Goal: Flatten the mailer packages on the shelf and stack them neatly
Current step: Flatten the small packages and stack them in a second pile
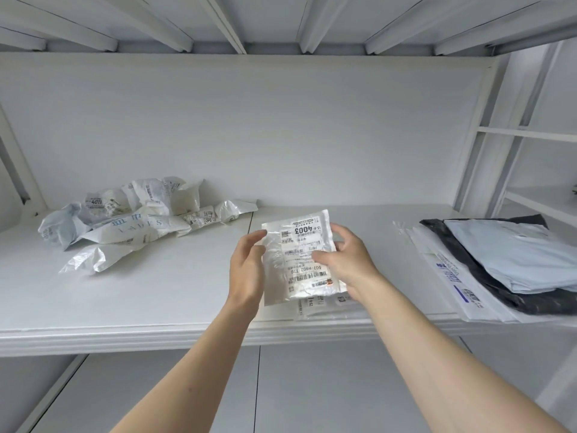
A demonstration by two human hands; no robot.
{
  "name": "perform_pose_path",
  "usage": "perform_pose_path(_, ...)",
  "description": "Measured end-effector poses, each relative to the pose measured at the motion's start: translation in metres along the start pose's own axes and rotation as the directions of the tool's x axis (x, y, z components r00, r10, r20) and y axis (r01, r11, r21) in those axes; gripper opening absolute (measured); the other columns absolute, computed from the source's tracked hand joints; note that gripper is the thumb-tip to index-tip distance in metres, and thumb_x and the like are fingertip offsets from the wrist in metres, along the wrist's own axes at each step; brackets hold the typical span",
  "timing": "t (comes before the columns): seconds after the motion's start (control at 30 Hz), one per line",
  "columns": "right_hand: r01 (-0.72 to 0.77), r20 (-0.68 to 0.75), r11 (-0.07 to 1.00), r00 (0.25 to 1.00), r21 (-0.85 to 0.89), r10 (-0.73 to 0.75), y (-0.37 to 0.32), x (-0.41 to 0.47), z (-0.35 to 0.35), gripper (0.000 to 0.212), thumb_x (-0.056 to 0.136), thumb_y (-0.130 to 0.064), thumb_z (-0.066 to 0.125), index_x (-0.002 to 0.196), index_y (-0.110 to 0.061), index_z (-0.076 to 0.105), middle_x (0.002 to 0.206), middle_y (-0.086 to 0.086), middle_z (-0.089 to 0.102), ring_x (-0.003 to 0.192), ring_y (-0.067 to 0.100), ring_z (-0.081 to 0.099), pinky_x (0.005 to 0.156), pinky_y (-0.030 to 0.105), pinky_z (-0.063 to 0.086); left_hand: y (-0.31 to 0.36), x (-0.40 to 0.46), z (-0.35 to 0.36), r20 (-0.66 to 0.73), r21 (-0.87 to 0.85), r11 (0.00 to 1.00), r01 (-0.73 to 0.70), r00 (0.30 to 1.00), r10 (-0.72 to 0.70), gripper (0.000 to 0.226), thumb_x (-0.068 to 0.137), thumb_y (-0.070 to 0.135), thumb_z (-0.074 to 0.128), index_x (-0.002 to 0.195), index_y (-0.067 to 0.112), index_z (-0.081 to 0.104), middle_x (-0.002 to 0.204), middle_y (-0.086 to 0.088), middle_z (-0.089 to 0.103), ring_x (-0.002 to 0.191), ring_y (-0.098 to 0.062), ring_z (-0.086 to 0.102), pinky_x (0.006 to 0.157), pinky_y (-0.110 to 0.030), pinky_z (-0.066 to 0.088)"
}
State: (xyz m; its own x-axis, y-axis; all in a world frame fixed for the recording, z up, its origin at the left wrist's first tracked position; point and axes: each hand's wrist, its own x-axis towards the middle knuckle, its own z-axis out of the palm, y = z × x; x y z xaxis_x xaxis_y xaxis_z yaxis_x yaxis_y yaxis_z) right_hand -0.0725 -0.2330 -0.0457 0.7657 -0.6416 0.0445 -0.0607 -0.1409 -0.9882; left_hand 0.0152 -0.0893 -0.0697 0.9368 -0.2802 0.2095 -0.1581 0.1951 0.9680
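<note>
The job looks partly done. On the right of the shelf (156,295) lies a flat stack of mailers (499,270): a pale blue one on top, a black one under it, and white printed ones below, their edges roughly lined up but fanned a little toward the front. On the left sits a heap of crumpled mailers (125,220), still bunched and creased, so several remain to be smoothed and moved across. At least one flat mailer (324,306) lies on the shelf under the hands, near the front edge; how many are there cannot be told.

The mailer in hand (299,257) is a small clear-and-white one with a shipping label, held above the middle of the shelf, tilted toward the camera. It looks mostly flat already, with some wrinkles left. The left hand (246,270) holds its left edge, fingers loosely bent along that edge with the thumb near the top corner. The right hand (346,260) grips the right edge, thumb pressed across the label face and fingers curled behind it.
</note>
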Motion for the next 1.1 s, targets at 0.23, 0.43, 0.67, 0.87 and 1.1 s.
perform_pose_path(0.23, 0.011, -0.084, 0.968, 0.996, -0.249, -0.033, 0.017, 0.021, -0.061, 0.038, 0.089, -0.004, 0.067, 0.124, -0.016, 0.06, 0.108, -0.003, 0.066, 0.088, 0.013, 0.064, 0.076, 0.026, 0.056, -0.033, -0.011, 0.031, 0.268, 0.496, 0.858, -0.137, 0.963, -0.001, 0.037, 0.1, 0.023, 0.039, 0.137, 0.023, 0.047, 0.145, 0.005, 0.038, 0.131, -0.009, 0.038, 0.109, -0.026, 0.027)
perform_pose_path(0.43, 0.022, -0.046, 0.858, 0.998, -0.513, -0.053, 0.074, 0.035, -0.062, 0.034, 0.083, -0.027, 0.069, 0.117, -0.024, 0.068, 0.111, -0.003, 0.072, 0.104, 0.02, 0.066, 0.095, 0.038, 0.05, -0.053, -0.013, 0.04, 0.358, 0.75, 0.61, -0.255, 0.932, -0.051, 0.052, 0.097, 0.035, 0.038, 0.148, 0.026, 0.032, 0.155, 0.004, 0.031, 0.146, -0.015, 0.018, 0.119, -0.036, 0.012)
perform_pose_path(0.67, 0.008, -0.039, 0.889, 0.999, -0.458, -0.03, 0.08, 0.037, -0.07, 0.052, 0.085, -0.016, 0.072, 0.135, -0.019, 0.057, 0.125, -0.001, 0.065, 0.116, 0.018, 0.062, 0.104, 0.04, 0.046, -0.056, -0.01, 0.039, 0.401, 0.792, 0.546, -0.273, 0.907, -0.128, 0.058, 0.092, 0.043, 0.029, 0.143, 0.018, 0.034, 0.151, -0.002, 0.039, 0.149, -0.021, 0.014, 0.12, -0.043, 0.009)
perform_pose_path(0.87, 0.141, 0.111, 0.508, 0.99, -0.85, -0.088, 0.055, 0.025, -0.061, 0.05, 0.099, -0.014, 0.05, 0.146, -0.029, 0.042, 0.159, -0.004, 0.026, 0.148, 0.021, 0.015, 0.116, 0.032, 0.016, -0.054, -0.01, 0.04, 0.453, 0.815, 0.473, -0.334, 0.876, -0.162, 0.063, 0.096, 0.038, 0.029, 0.156, 0.029, 0.009, 0.164, 0.004, 0.002, 0.15, -0.012, 0.001, 0.121, -0.04, -0.001)
perform_pose_path(1.1, 0.336, 0.33, 0.308, 0.941, -0.89, -0.075, 0.046, 0.02, -0.026, 0.045, 0.104, -0.039, 0.03, 0.148, -0.035, 0.035, 0.16, -0.003, 0.024, 0.148, 0.023, 0.015, 0.119, 0.036, 0.012, -0.056, -0.009, 0.041, 0.456, 0.831, 0.45, -0.326, 0.863, -0.217, 0.06, 0.097, 0.042, 0.023, 0.156, 0.029, 0.016, 0.163, 0.009, 0.009, 0.151, -0.014, 0.002, 0.121, -0.04, -0.002)
